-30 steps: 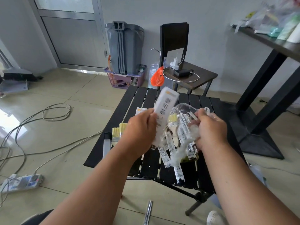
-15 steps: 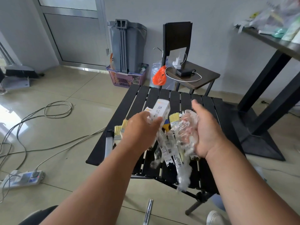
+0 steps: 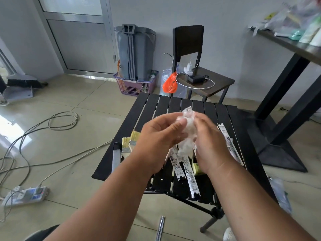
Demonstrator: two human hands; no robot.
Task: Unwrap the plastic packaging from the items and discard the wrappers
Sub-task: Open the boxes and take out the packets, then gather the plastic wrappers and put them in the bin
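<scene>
Plastic wrapper [image 3: 186, 136], crumpled, sits pinched between my left hand [image 3: 160, 134] and right hand [image 3: 209, 141] above the slatted table [image 3: 175, 105]; loose film could spring open and snag the wrapped brushes [image 3: 185, 166] near me.

You're looking at a bright, evenly daylit room. Light comes in from your nine o'clock, leaving a blown-out glare patch on the glossy floor tiles [image 3: 12, 129]. Shadows under the table [image 3: 175, 105] are soft. The wide lens bows the door frame [image 3: 57, 40], and the shelf clutter [image 3: 295, 20] at two o'clock is smeared.
</scene>
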